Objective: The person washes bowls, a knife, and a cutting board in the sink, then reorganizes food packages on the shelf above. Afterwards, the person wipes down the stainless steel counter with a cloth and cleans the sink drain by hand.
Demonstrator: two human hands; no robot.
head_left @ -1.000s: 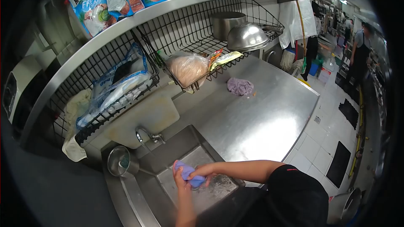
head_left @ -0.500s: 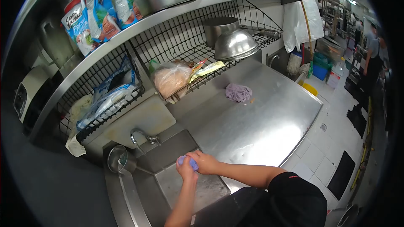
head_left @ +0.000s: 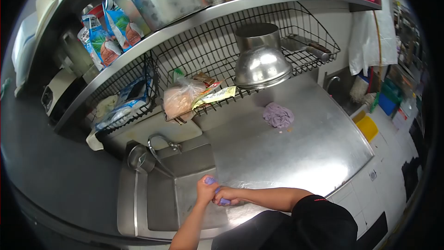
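Both fists grip a small purple cloth (head_left: 225,201) above the right part of the steel sink (head_left: 162,203). My left hand (head_left: 206,190) is wrapped round its upper end, with a bit of purple showing at the top. Close against it, my right hand (head_left: 226,194) closes round the lower part, and some cloth sticks out below the fingers. Much of the cloth is hidden inside the hands. Behind them, a curved faucet (head_left: 159,150) reaches over the basin. A second purple cloth (head_left: 278,115) lies crumpled on the steel counter (head_left: 296,157).
A steel pot (head_left: 141,158) stands at the sink's left corner. Above the counter hangs a wire rack (head_left: 208,55) with a metal bowl (head_left: 262,67) and a bagged item (head_left: 180,97). The upper shelf (head_left: 222,7) carries a large pot and packets. A yellow bucket (head_left: 366,127) is on the floor.
The view has turned and shifted. My hands have changed from side by side round a balled cloth to a twisted grip, left above right, with cloth showing at both ends.
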